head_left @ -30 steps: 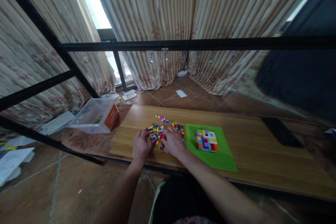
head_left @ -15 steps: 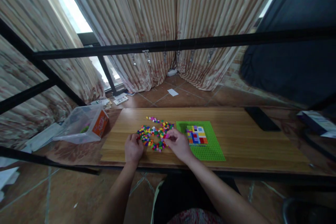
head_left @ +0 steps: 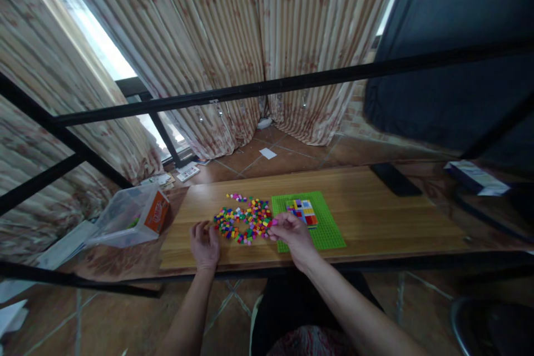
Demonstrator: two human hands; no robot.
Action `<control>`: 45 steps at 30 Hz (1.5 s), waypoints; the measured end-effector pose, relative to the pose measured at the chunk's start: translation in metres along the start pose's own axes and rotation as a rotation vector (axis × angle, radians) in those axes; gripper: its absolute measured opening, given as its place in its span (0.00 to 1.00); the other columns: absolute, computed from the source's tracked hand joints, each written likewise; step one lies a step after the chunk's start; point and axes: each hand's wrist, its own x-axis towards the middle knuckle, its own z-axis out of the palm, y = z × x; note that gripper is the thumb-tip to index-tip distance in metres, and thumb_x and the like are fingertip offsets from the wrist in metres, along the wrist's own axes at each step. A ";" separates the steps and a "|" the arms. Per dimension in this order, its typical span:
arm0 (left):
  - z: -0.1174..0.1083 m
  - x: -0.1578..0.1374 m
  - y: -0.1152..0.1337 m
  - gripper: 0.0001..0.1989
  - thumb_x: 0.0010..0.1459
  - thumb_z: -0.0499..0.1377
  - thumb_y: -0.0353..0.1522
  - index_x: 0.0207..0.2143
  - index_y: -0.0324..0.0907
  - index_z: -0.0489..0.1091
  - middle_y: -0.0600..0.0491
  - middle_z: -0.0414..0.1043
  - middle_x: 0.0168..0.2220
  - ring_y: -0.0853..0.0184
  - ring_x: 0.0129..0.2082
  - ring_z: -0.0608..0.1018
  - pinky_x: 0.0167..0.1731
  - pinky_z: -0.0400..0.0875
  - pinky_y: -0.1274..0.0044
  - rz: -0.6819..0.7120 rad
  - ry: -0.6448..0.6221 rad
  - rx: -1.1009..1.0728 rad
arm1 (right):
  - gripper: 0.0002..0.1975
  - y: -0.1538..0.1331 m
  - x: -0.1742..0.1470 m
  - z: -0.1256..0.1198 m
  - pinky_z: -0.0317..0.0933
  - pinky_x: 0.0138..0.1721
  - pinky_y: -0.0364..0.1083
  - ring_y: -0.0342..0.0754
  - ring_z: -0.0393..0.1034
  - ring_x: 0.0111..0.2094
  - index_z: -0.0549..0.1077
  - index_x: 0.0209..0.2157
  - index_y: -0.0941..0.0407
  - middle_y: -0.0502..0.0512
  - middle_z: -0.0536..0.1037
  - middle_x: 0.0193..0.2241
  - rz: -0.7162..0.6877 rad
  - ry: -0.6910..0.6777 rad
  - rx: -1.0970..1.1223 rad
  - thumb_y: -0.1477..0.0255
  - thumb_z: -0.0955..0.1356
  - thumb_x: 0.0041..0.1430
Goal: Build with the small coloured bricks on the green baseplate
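Observation:
My right hand (head_left: 295, 238) is closed in a pinch on a small pink brick (head_left: 274, 222). It hovers between the loose pile and the green baseplate (head_left: 331, 233), covering part of the plate's left side. On the baseplate sits a low block of multicoloured bricks (head_left: 308, 214), its near left corner hidden by my fingers. Loose small bricks (head_left: 227, 222) in many colours lie spread on the wooden board to the left. At that pile's left edge rests my left hand (head_left: 204, 246), its fingers loosely bent and apart, with nothing visible in them.
The wooden tabletop (head_left: 375, 228) holds a black phone-like slab (head_left: 395, 179) at its far right. A clear plastic box (head_left: 120, 222) with an orange label stands left of the board. A black metal bar (head_left: 250, 90) crosses beyond the table, before the curtains (head_left: 217, 39).
My right hand has moved off the pile toward the baseplate with the pink brick. My left hand has drawn slightly away from the bricks, its fingers loosening. The camera view has shifted.

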 end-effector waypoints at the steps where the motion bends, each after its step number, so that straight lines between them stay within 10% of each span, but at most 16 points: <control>1: -0.002 -0.005 0.008 0.11 0.56 0.54 0.37 0.38 0.40 0.69 0.48 0.68 0.39 0.67 0.33 0.72 0.38 0.70 0.73 -0.034 0.033 -0.040 | 0.18 -0.005 -0.005 -0.003 0.65 0.27 0.42 0.43 0.71 0.25 0.70 0.29 0.56 0.45 0.75 0.22 0.014 -0.005 0.022 0.68 0.77 0.35; 7: -0.014 -0.082 0.112 0.18 0.58 0.53 0.43 0.44 0.40 0.69 0.47 0.73 0.44 0.63 0.45 0.74 0.47 0.67 0.72 -0.233 -0.288 -0.507 | 0.20 -0.014 -0.040 -0.016 0.65 0.31 0.42 0.43 0.73 0.29 0.70 0.28 0.56 0.47 0.77 0.25 0.148 0.018 0.159 0.68 0.79 0.34; 12: -0.018 -0.140 0.172 0.18 0.58 0.54 0.46 0.36 0.40 0.70 0.50 0.74 0.34 0.66 0.36 0.75 0.39 0.69 0.76 -0.404 -0.582 -0.729 | 0.18 0.003 -0.079 -0.023 0.65 0.33 0.43 0.43 0.72 0.29 0.69 0.26 0.55 0.47 0.77 0.26 0.202 0.029 0.227 0.65 0.78 0.38; 26: -0.083 -0.169 0.181 0.17 0.62 0.48 0.40 0.24 0.41 0.63 0.56 0.62 0.23 0.71 0.26 0.66 0.30 0.59 0.79 -0.159 -0.846 -0.429 | 0.19 -0.032 -0.131 -0.062 0.53 0.22 0.42 0.39 0.56 0.18 0.75 0.25 0.57 0.48 0.69 0.19 -0.018 -0.325 -0.484 0.54 0.68 0.53; 35: -0.122 -0.186 0.186 0.19 0.62 0.49 0.45 0.29 0.40 0.67 0.56 0.66 0.23 0.72 0.23 0.68 0.24 0.59 0.81 -0.222 -1.035 -0.447 | 0.19 -0.037 -0.172 -0.057 0.50 0.18 0.40 0.39 0.57 0.16 0.73 0.23 0.57 0.47 0.68 0.16 0.042 -0.320 -0.493 0.54 0.71 0.49; 45: -0.110 -0.204 0.153 0.24 0.54 0.53 0.53 0.26 0.39 0.64 0.56 0.65 0.17 0.77 0.12 0.62 0.14 0.54 0.82 -0.451 -1.066 -0.657 | 0.21 0.002 -0.178 -0.060 0.53 0.19 0.41 0.41 0.62 0.14 0.70 0.22 0.57 0.46 0.66 0.12 0.277 -0.304 -0.258 0.52 0.72 0.47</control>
